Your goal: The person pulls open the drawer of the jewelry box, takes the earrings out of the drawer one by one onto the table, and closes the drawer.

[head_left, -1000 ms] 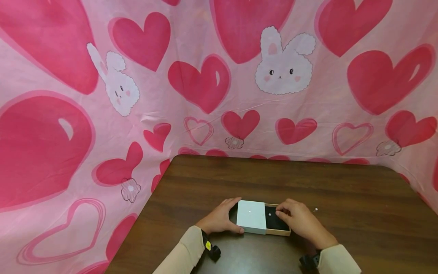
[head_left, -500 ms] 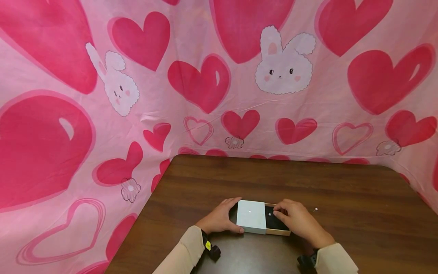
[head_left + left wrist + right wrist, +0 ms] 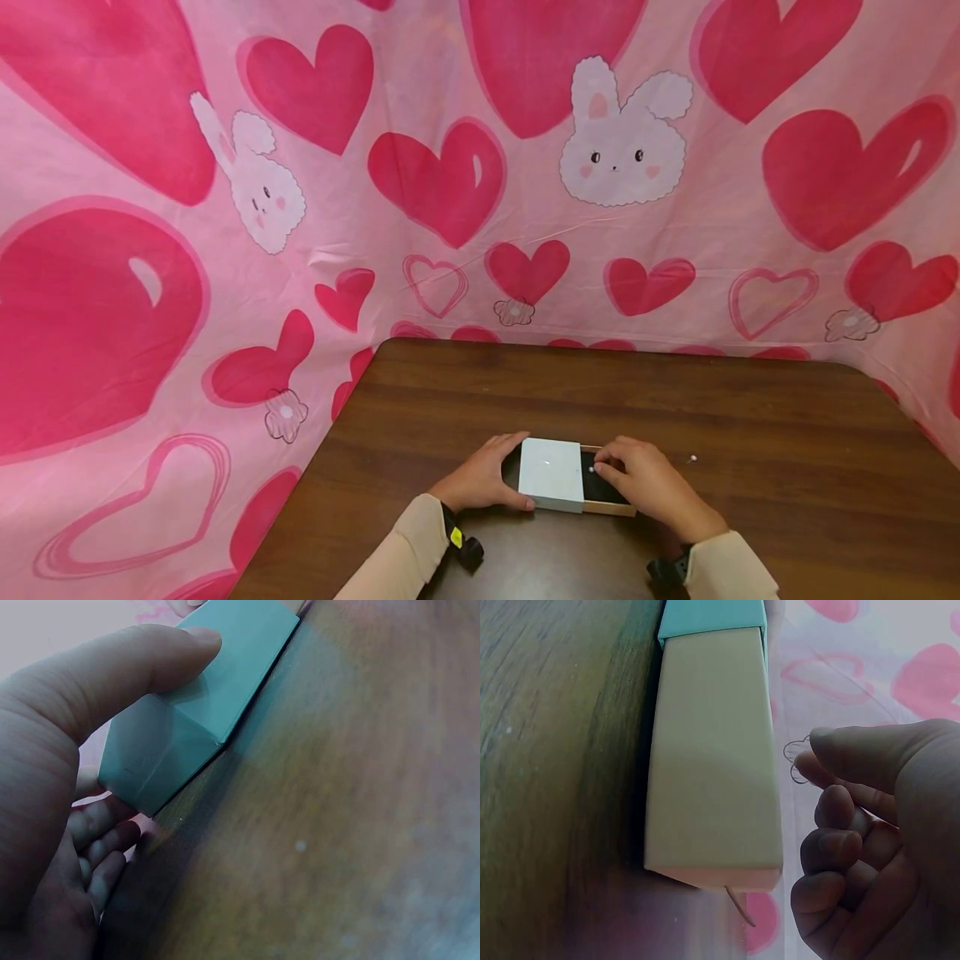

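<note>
So, nearest first: both beige cuffs [image 3: 401, 542] run off the bottom edge. Left-hand grip [image 3: 483, 479] is curled round the pale blue box cover [image 3: 551, 475], thumb on the near side, fingers partly hidden. Right-hand grip [image 3: 639, 477] is over the partly-out drawer [image 3: 611, 508], thumb and index tips nearly together, but can't tell if anything's pinched. It blocks some black lining [image 3: 600, 493]; a tiny pearly bead [image 3: 591, 469] shows just beside the fingertips. Another pearly bit [image 3: 693, 458], too small to make out, lies right of that hand on the counter [image 3: 480, 400]. Heart-print backdrop [image 3: 540, 217] behind, cropped.
</note>
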A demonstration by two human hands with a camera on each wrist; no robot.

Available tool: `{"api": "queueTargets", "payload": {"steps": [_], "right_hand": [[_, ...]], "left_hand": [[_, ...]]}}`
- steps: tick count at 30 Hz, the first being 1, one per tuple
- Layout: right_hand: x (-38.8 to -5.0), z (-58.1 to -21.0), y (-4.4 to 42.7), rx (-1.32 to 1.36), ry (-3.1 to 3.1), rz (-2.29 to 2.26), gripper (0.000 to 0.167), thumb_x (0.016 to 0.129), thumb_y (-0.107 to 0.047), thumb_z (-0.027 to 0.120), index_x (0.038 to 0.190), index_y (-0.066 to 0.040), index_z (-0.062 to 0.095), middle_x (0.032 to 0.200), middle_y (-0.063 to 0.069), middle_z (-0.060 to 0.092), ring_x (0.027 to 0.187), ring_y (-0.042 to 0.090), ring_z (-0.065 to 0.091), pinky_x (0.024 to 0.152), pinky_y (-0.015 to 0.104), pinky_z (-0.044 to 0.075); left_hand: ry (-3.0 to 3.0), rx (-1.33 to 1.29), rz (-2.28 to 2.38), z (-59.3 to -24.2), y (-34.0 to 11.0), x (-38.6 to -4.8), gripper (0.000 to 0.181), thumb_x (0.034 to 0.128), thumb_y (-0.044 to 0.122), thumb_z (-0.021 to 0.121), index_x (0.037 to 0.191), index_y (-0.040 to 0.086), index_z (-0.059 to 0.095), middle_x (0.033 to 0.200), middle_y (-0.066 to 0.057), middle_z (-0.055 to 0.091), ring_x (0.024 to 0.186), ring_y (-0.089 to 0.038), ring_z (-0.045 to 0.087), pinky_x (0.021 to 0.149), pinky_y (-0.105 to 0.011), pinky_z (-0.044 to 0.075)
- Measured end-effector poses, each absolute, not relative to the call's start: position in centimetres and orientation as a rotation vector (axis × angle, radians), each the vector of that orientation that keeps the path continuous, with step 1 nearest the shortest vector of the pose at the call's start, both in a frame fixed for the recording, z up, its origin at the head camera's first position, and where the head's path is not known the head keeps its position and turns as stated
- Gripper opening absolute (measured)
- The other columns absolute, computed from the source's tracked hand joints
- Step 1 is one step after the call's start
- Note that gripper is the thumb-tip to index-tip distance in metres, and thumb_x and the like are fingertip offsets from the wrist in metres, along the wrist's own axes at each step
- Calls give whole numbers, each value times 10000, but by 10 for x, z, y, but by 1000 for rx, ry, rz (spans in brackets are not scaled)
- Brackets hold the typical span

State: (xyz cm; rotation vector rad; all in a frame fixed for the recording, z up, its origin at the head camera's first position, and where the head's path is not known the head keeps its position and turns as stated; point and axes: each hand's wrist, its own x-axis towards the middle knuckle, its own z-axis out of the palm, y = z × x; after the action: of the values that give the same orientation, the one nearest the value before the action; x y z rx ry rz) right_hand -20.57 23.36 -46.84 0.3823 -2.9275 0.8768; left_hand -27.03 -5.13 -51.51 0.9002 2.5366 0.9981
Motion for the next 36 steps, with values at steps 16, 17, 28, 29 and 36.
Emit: {"api": "queueTargets", "payload": {"steps": [16,17,28,29,36], "right_hand": [[-207,-474,233,467,-2907,838,32,892,-180,713,923,-170,713,770,-120,499,681,76,465,598,265,418],[-207,-474,233,471,-2904,835,35,891,-184,715,923,-169,713,766,-121,496,677,72,462,594,264,415],[-208,-476,229,454,-2909,824,45,872,-154,735,908,-167,711,748,-118,480,667,77,458,584,259,407],[-208,-476,229,455,-2909,820,49,868,-149,738,905,-166,710,746,-118,478,668,76,458,583,258,408],[-208,-476,227,454,-2934,796,110,823,-129,780,902,-159,710,744,-104,467,672,94,456,597,274,404]], "left_hand": [[2549,909,990,-518,-51,-272,1057,671,608,802,1534,275,291,1499,75,360,1342,-142,333,1056,-495,335],[2550,911,990,-517,-51,-272,1057,671,605,804,1534,272,293,1498,74,363,1342,-142,334,1056,-492,336],[2540,915,1005,-516,-51,-271,1062,674,591,812,1536,254,292,1501,61,360,1343,-145,333,1055,-493,336],[2539,915,1005,-516,-51,-271,1061,675,589,812,1536,256,291,1500,60,360,1341,-145,334,1054,-494,337],[2534,915,1007,-515,-51,-270,1058,680,578,814,1537,238,294,1498,56,363,1340,-148,335,1058,-495,332]]}}
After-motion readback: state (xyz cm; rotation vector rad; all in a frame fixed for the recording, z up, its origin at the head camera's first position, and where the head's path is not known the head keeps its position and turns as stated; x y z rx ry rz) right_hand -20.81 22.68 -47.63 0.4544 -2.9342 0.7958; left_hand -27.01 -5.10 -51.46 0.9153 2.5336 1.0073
